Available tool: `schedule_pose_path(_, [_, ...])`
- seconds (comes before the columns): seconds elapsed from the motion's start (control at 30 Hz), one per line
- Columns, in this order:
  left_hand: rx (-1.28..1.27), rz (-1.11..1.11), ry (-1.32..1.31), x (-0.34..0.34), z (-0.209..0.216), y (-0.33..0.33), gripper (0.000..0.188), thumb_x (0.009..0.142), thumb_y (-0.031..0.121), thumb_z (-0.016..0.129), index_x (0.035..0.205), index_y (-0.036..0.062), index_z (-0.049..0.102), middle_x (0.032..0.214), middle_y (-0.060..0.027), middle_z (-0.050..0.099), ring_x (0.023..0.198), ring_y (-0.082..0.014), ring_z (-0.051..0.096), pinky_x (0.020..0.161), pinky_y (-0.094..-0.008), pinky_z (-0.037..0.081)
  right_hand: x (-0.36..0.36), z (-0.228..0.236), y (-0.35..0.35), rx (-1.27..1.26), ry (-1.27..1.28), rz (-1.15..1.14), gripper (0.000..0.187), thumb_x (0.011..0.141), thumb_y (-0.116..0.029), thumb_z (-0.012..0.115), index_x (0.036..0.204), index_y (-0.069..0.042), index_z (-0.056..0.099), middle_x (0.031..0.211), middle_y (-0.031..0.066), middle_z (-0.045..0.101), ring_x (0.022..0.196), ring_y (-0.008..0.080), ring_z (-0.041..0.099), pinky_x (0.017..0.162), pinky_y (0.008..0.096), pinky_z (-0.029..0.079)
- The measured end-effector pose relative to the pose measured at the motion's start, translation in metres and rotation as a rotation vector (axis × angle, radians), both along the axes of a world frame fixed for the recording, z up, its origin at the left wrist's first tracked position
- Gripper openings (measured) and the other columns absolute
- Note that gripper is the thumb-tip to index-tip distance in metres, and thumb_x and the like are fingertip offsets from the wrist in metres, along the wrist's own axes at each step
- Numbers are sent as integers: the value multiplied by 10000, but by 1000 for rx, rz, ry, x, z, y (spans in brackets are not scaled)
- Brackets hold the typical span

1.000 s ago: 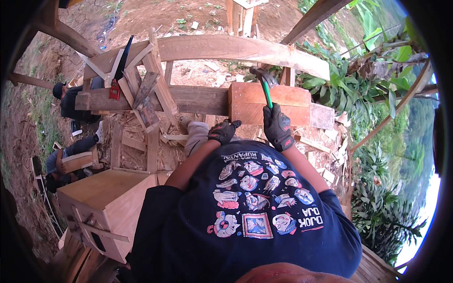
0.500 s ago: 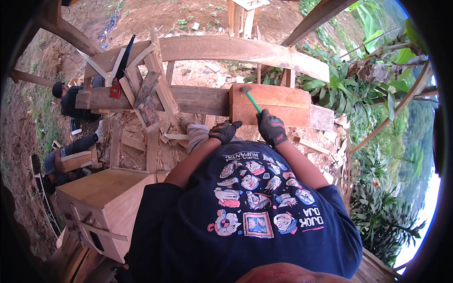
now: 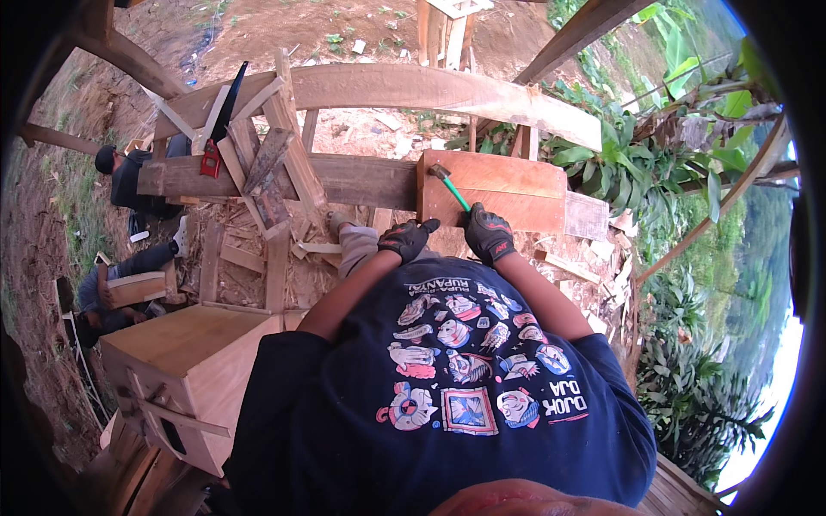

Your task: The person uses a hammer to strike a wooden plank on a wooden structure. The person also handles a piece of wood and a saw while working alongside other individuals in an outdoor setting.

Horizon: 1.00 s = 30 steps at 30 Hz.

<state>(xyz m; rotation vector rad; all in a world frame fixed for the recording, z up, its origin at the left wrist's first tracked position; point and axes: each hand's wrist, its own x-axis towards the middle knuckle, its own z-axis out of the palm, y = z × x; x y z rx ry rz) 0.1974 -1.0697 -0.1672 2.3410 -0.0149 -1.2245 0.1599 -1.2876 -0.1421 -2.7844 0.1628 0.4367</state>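
Note:
A hammer (image 3: 453, 188) with a green handle is gripped in my right hand (image 3: 489, 233), which wears a black glove. Its dark head lies at the left part of a reddish-brown wooden box (image 3: 508, 185), over the top boards. Just off the near left corner of that box is my left hand (image 3: 406, 238), also gloved. Its fingers are curled and the thumb points right; whatever they may hold is hidden. Under the box's left end runs a dark wooden beam (image 3: 366, 181).
A handsaw (image 3: 225, 125) with a red handle leans among wood offcuts (image 3: 268, 163) on the left. Beyond the beam stretches a long pale plank (image 3: 413, 89). A plywood box (image 3: 185, 344) stands at lower left. Two people (image 3: 142, 176) sit at far left.
The hammer head has come down a little and to the left, sharper now than before. My right hand has shifted slightly left; my left hand stays nearly in place.

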Motion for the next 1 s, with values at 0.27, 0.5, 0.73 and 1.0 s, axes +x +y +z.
schedule_pose_path(0.27, [-20, 16, -57, -4, -32, 4, 910, 976, 780, 319, 1401, 39, 632, 1447, -254, 596, 1374, -408, 552, 1155, -505, 408, 13, 75, 11, 176, -402, 18, 290, 1068, -325, 541, 1004, -41, 542, 721, 240, 670, 685, 462, 671, 596, 567, 495])
schedule_pose_path(0.5, [-2, 23, -47, -3, -38, 1, 892, 976, 783, 313, 1358, 62, 671, 1442, -241, 607, 1371, -403, 557, 1153, -505, 407, 3, 17, -4, 87, -2, 29, 400, 1070, -418, 503, 1035, -25, 574, 838, 276, 699, 835, 495, 683, 742, 605, 516])
schedule_pose_path(0.73, [-29, 28, -37, -3, -22, 5, 880, 985, 773, 308, 1300, 57, 710, 1386, -258, 639, 1349, -408, 575, 1153, -505, 406, 11, 69, 11, 227, -308, -52, 365, 1063, -385, 534, 1025, -24, 575, 843, 271, 702, 792, 485, 690, 700, 582, 523])
schedule_pose_path(1.0, [-34, -45, -110, -3, -69, 8, 924, 983, 780, 298, 1381, 24, 649, 1429, -269, 604, 1375, -406, 553, 1163, -497, 400, 22, 54, -11, 182, -99, 85, 407, 1063, -403, 494, 1017, -14, 606, 886, 263, 719, 843, 481, 697, 746, 588, 525])
